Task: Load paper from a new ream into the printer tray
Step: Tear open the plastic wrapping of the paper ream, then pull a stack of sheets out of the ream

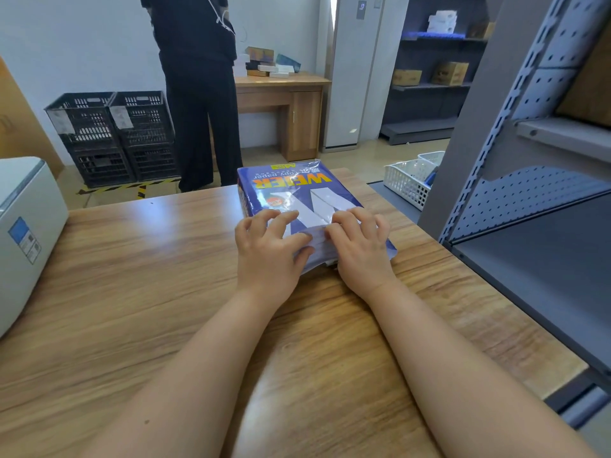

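A ream of copy paper (291, 190) in a blue glossy wrapper with yellow lettering lies flat on the wooden table (132, 276), a little right of centre. My left hand (267, 252) and my right hand (360, 249) rest side by side on its near end. Thumbs and fingertips of both pinch the wrapper flap at the near edge, where white paper shows. A white printer (23, 226) stands at the table's left edge, only partly in view; its tray is not visible.
A grey metal shelving unit (529, 193) crowds the right side of the table. A person in dark clothes (198, 94) stands beyond the table, with black crates (112, 137), a wooden desk (284, 107) and white baskets (413, 180) behind.
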A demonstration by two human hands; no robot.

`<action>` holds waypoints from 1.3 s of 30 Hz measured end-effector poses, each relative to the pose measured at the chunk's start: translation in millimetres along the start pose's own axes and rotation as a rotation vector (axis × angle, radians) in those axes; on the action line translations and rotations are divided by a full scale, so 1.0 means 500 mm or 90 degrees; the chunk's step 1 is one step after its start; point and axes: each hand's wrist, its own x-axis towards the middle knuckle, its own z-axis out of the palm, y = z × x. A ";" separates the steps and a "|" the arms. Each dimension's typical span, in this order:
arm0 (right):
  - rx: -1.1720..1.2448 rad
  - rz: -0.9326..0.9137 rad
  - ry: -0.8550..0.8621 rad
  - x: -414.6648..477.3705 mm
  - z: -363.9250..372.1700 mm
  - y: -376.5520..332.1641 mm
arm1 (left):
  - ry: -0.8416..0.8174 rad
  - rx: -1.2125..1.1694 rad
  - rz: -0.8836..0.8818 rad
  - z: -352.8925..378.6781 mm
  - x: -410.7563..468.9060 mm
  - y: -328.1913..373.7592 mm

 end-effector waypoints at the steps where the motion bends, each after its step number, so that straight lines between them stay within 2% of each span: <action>1: 0.003 0.001 0.000 -0.001 0.001 -0.001 | 0.006 0.008 0.013 0.001 0.000 0.000; 4: 0.049 0.008 -0.020 -0.006 -0.005 0.002 | 0.031 0.010 0.037 0.005 0.002 0.004; 8: 0.155 0.063 -0.102 -0.015 -0.028 0.026 | 0.056 0.002 0.050 0.009 0.003 0.004; 13: 0.144 0.123 -0.106 -0.012 -0.027 0.040 | 0.007 0.015 0.024 0.004 0.000 -0.004; 18: 0.149 0.082 -0.051 -0.015 -0.013 0.042 | -0.036 0.007 -0.025 -0.004 -0.005 -0.018; 24: 0.111 0.053 -0.044 -0.011 -0.005 0.029 | 0.013 0.025 0.022 -0.004 -0.006 -0.005; 32: 0.079 -0.094 -0.079 -0.006 -0.039 0.059 | 0.011 -0.021 0.047 -0.022 -0.009 0.016; 39: 0.123 -0.044 -0.069 -0.053 -0.085 0.041 | 0.007 0.002 0.134 -0.055 -0.039 0.040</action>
